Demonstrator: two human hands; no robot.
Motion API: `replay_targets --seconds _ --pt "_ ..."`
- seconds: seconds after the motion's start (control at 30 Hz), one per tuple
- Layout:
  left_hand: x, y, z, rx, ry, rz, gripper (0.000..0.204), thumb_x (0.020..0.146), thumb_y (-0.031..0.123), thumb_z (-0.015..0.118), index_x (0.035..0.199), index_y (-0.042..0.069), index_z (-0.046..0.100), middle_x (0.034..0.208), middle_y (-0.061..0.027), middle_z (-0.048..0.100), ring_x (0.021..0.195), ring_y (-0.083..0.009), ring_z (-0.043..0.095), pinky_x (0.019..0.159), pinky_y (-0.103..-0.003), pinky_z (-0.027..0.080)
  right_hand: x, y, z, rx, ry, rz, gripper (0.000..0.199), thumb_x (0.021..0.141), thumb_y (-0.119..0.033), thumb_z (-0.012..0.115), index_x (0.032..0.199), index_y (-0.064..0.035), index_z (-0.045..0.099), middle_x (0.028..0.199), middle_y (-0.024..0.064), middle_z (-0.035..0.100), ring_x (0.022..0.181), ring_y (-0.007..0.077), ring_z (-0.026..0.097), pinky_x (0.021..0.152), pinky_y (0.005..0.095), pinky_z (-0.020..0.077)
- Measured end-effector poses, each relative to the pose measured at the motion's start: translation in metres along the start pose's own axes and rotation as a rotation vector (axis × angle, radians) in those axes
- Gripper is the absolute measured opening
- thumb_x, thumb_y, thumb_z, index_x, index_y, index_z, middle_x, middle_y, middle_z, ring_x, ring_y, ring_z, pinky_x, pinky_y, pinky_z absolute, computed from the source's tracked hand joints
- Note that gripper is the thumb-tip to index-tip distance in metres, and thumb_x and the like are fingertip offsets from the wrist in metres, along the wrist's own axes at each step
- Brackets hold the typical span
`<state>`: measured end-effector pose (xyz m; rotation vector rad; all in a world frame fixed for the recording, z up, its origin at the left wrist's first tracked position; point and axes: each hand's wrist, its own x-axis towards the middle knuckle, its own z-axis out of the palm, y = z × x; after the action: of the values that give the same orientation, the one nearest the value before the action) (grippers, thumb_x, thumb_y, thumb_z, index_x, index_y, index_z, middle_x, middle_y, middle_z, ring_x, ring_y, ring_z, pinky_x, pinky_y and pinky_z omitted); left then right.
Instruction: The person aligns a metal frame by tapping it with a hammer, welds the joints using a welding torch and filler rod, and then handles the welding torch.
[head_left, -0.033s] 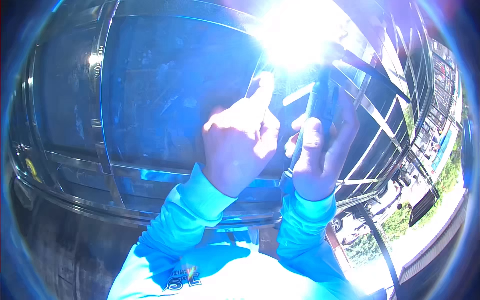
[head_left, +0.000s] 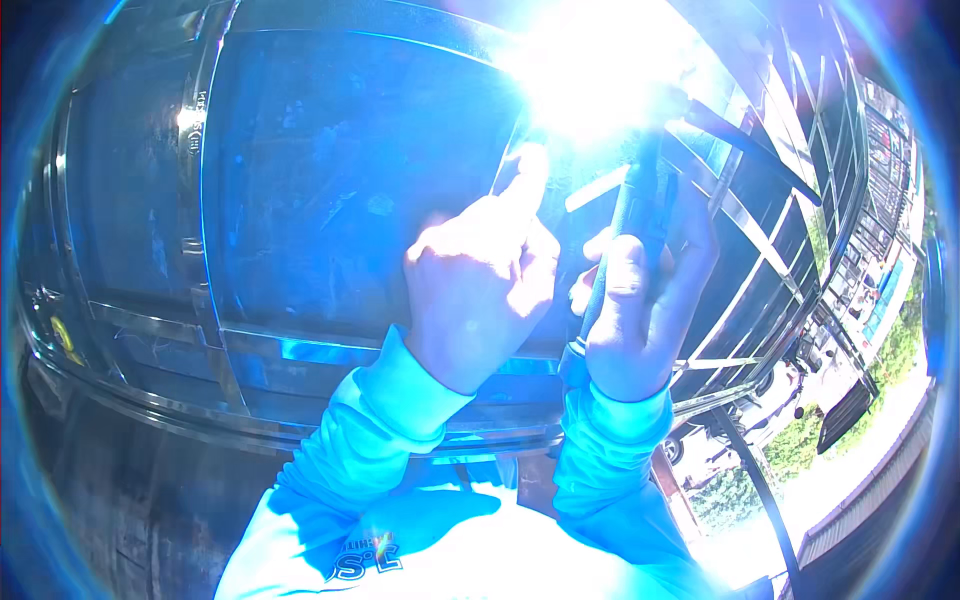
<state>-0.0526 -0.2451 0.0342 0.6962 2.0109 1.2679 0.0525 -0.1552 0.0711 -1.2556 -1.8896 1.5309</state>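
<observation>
My right hand (head_left: 640,310) is closed around the dark handle of a long tool (head_left: 632,215) that points up into a very bright white glare (head_left: 600,70), which hides the tool's tip. My left hand (head_left: 480,285) is raised just left of it. I see its back, with the index finger stretched up toward the glare and the other fingers curled. Its palm side is hidden. A short pale rod (head_left: 595,188) shows between the two hands, and I cannot tell what holds it. Both sleeves are light blue.
A large shiny metal panel (head_left: 330,190) with framing bars fills the view behind my hands. Thin metal bars (head_left: 745,215) cross at the right. Far below at the lower right are a grass strip (head_left: 800,440), pavement and dark vehicles.
</observation>
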Motion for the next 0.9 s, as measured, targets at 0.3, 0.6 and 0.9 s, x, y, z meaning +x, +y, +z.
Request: replay_targets --seconds 0.3,0.6,0.9 --pt "0.003 -0.003 0.006 0.216 0.159 0.189 0.044 0.087 0.002 0.067 0.131 0.003 0.071 0.085 -0.0182 0.073 0.071 -0.0305 0.074 0.071 -0.038 0.055 -0.006 0.003 -0.003 -0.104 0.048 0.049 0.064 0.107 -0.015 0.056 0.159 0.0018 0.023 0.133 0.0175 0.054 0.098 0.0174 0.063 0.079 0.0307 0.0539" --pt "0.0 0.001 -0.002 0.07 -0.009 -0.024 0.053 0.084 0.009 0.067 0.137 0.001 0.065 0.09 -0.0118 0.074 0.075 -0.0282 0.073 0.07 -0.041 0.053 -0.004 -0.003 -0.007 0.061 -0.078 0.136 0.064 0.107 -0.015 0.057 0.159 0.0009 0.022 0.132 0.0173 0.055 0.094 0.016 0.063 0.069 0.0271 0.0523" --pt "0.002 -0.004 0.006 0.21 0.125 0.172 0.048 0.086 0.007 0.067 0.133 0.001 0.068 0.097 -0.0175 0.075 0.076 -0.0296 0.075 0.072 -0.039 0.054 -0.008 0.002 -0.004 -0.1 0.047 0.08 0.064 0.107 -0.014 0.056 0.16 0.0 0.022 0.135 0.0177 0.053 0.096 0.0165 0.063 0.077 0.0303 0.054"
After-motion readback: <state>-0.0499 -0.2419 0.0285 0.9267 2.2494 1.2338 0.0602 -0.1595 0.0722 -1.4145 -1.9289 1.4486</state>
